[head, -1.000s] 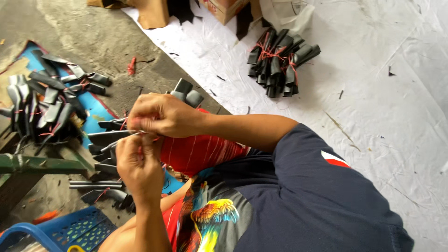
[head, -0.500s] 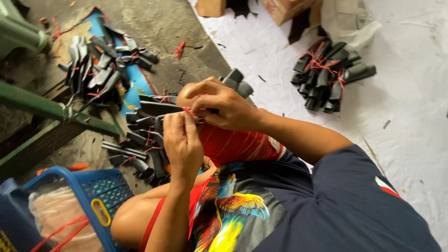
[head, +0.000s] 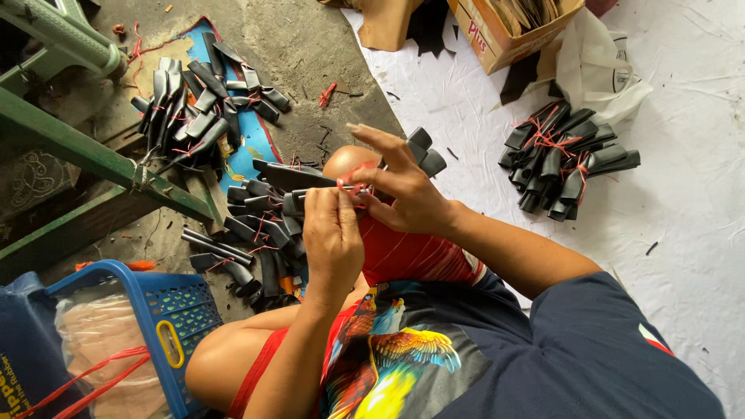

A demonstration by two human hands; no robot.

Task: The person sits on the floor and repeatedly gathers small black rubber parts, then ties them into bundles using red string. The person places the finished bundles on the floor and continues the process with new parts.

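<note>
Both hands have drifted toward the middle of the view, and the bundled pile on the white sheet now sits further right. Left hand pinches a red string between thumb and fingers, its grip closed on it. Right hand meets it from the other side, thumb and forefinger on the same string, the other fingers spread loose above. A black strip runs out to the left from where the hands meet, and two more strip ends poke up behind the right hand; the work sits over a red-clad knee. On the floor lie tied strips just left of the hands, and another heap on a blue mat further off. A tied bundle rests on the white sheet, well apart. A blue basket stands at lower left, a cardboard box at the top.
</note>
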